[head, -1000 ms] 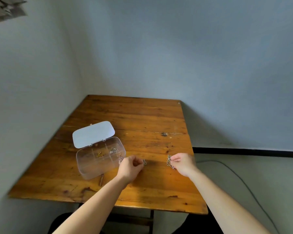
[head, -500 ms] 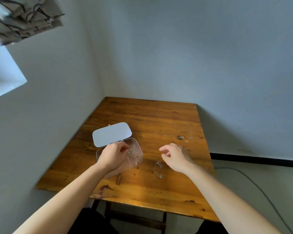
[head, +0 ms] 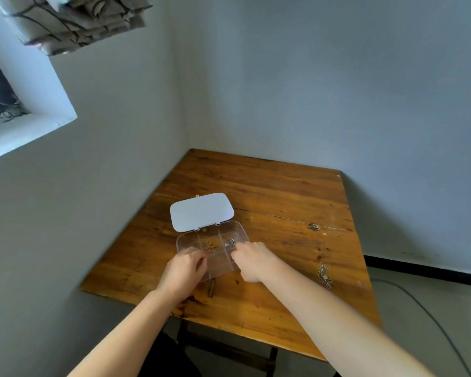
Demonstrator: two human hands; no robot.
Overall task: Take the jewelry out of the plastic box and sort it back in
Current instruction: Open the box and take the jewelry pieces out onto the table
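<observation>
A clear plastic box (head: pixel 186 239) with dividers stands open on the wooden table (head: pixel 283 202), its white lid (head: pixel 201 212) folded back. Small gold pieces (head: pixel 210 244) lie in one far compartment and a silver piece (head: pixel 231 242) in the one to its right. My left hand (head: pixel 185 270) is curled around the box's near left edge. My right hand (head: pixel 252 258) lies over the box's right side, fingertips close to the silver piece; whether they pinch it is hidden. A silver chain (head: pixel 324 276) lies loose on the table, well to the right of my right hand.
A small dark thin object (head: pixel 211 288) lies on the table just in front of the box. The table sits in a corner, walls at its left and far sides. A window recess (head: pixel 25 110) is high at left. A cable (head: pixel 419 303) runs along the floor at right.
My right hand let go of the silver chain, left it on the table and moved left onto the box. My left hand went from the table to the box's near edge. My view swung left.
</observation>
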